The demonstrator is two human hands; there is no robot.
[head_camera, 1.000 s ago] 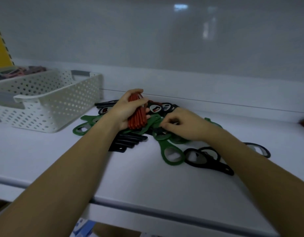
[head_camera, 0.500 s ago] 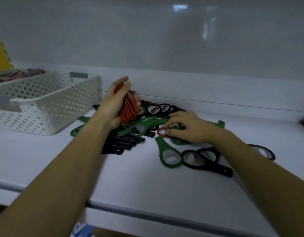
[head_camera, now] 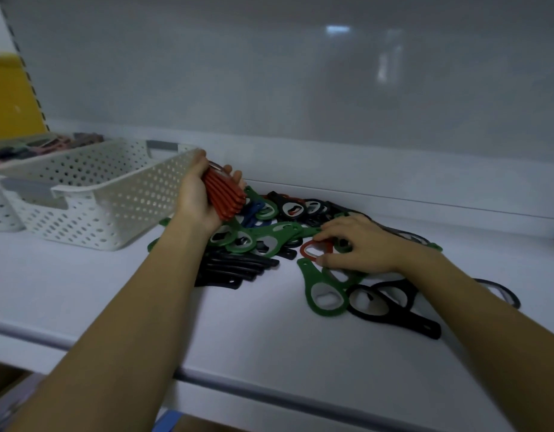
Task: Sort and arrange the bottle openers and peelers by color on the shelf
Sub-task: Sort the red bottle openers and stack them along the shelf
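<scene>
A loose heap of green, black and blue bottle openers point(head_camera: 282, 226) lies on the white shelf point(head_camera: 269, 338). My left hand point(head_camera: 197, 194) grips a stack of red openers point(head_camera: 224, 193), lifted above the heap beside the basket. My right hand point(head_camera: 360, 244) lies palm down on the heap, its thumb and fingers pinching a single red opener point(head_camera: 314, 248) that still rests on the pile. A row of black openers point(head_camera: 235, 269) sits under my left forearm. One green opener point(head_camera: 322, 291) and a black one point(head_camera: 391, 310) lie nearer the front.
A white perforated basket point(head_camera: 91, 201) stands at the left, close to my left hand, with mixed items behind it. The shelf's back wall rises just beyond the heap. The front edge of the shelf point(head_camera: 238, 388) runs across below my forearms.
My left hand has lifted the red stack up and to the left, toward the basket. My right hand has uncovered and taken hold of a single red opener in the heap.
</scene>
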